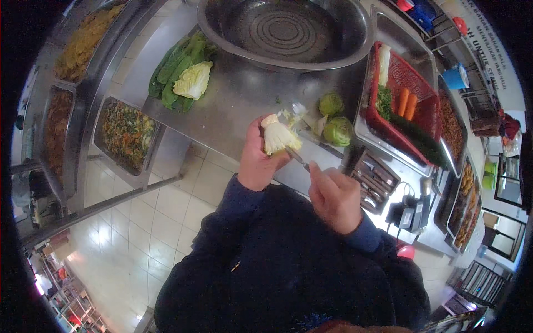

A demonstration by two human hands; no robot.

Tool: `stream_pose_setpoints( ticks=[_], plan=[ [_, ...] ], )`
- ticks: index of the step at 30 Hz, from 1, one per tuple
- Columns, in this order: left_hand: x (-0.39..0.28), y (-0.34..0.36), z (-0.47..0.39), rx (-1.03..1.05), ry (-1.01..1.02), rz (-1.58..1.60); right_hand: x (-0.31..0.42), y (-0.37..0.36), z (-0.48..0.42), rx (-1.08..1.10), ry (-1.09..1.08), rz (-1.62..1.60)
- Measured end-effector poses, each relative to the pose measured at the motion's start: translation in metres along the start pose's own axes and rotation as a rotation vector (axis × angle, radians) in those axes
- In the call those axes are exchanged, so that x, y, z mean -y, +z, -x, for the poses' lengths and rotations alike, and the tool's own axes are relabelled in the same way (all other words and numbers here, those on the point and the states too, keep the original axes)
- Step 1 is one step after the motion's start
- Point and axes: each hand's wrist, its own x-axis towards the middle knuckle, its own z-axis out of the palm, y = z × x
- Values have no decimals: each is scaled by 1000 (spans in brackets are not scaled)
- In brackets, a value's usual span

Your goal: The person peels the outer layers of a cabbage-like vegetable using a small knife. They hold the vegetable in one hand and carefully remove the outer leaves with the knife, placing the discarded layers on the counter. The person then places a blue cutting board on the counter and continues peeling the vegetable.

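My left hand [255, 156] holds a pale napa cabbage heart [278, 135], cut end up and leafy end towards my right hand. In my right hand [335, 195] is a slim carving tool [297, 157], its metal tip at the lower leaf edges of the cabbage. Just beyond, leaf trimmings [293, 114] are scattered on the steel table [241, 95]. Two round green vegetables [337, 130], perhaps trimmed cabbages or radishes, sit to the right of them. At the left lie long green vegetables [170, 70], with a loose yellowish cabbage leaf [193, 80] on top.
A large metal basin [287, 62] stands at the far side. On the right, a red plastic basket [433, 100] holds carrots [407, 104], a dark green cucumber [420, 139] and herbs. Nearer is a case of carving tools [374, 181]. Food trays [125, 133] line the left.
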Motion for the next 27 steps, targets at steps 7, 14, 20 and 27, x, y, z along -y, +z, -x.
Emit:
stream_pose_setpoints(
  ticks=[7, 14, 20, 27],
  plan=[
    [3, 0, -1, -14, -7, 116, 4, 16, 1, -60, 4, 57],
    [-1, 9, 3, 11, -63, 207, 7, 22, -6, -80, 28, 118],
    [15, 2, 1, 57, 11, 205, 18, 14, -19, 5, 83, 152],
    [23, -5, -2, 58, -5, 500, 27, 1, -12, 25, 76, 155]
  ],
)
